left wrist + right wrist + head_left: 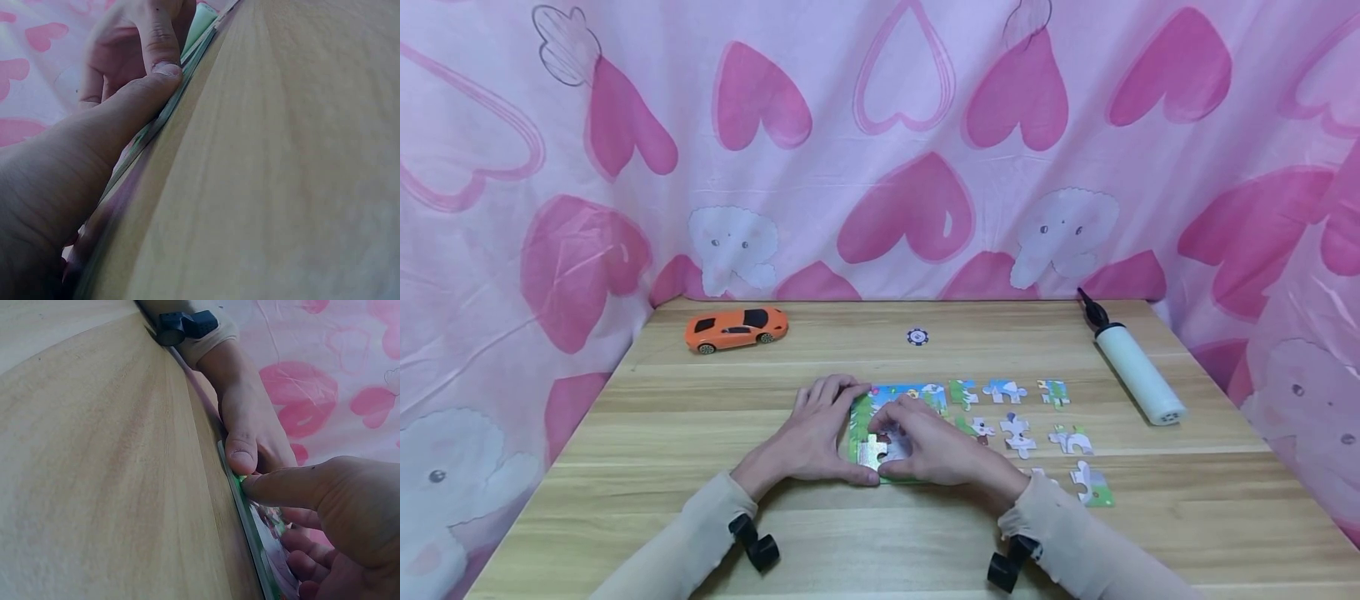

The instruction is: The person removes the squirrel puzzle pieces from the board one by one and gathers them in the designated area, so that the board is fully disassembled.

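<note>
A partly filled jigsaw puzzle board (861,410) lies mid-table, its upper row showing colourful picture pieces. My left hand (811,432) rests along its left side, the straight thumb against the near edge. Over the board, my right hand (934,448) bends its fingers and has thumb and index fingertips at a pale puzzle piece (871,452) in the near left corner. In the right wrist view, my right thumb (275,487) touches the board's edge close to the left thumb (240,453). The right hand hides part of the board.
Several loose puzzle pieces (1017,435) lie in rows right of the board. Farther right is a white hand pump (1138,373) with a black nozzle. An orange toy car (736,330) stands at the back left, and a round chip (917,337) lies at the back middle.
</note>
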Tool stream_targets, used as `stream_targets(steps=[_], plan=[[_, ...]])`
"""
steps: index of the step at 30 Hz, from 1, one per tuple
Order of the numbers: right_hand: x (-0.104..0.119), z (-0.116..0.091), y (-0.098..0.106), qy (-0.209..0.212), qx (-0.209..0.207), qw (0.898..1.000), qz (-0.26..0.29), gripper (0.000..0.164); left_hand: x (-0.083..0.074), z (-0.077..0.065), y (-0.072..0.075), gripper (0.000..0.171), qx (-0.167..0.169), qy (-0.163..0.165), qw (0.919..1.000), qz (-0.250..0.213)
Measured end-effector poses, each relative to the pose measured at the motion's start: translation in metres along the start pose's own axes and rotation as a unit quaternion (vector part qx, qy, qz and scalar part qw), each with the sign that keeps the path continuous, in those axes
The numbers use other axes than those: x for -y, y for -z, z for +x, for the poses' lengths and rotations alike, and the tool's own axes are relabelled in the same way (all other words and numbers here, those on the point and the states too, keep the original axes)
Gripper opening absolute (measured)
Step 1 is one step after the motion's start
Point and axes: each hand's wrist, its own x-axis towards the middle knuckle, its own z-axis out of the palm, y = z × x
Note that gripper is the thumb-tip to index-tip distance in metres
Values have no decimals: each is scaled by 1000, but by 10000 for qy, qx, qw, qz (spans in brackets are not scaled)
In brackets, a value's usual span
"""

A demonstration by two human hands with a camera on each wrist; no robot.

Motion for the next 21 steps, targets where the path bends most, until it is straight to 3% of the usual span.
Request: stream_targets(steps=[8, 15, 21], plan=[[2, 2, 1, -18, 105, 9993, 359, 52, 0, 0, 0, 134, 5, -10, 10000, -1], [3, 2, 3, -244, 138, 9991, 313, 53, 0, 0, 0, 133, 33, -28, 10000, -12], [3, 3, 3, -59, -165, 9998, -4, 55, 0, -1, 1, 133, 45, 0, 10000, -35]])
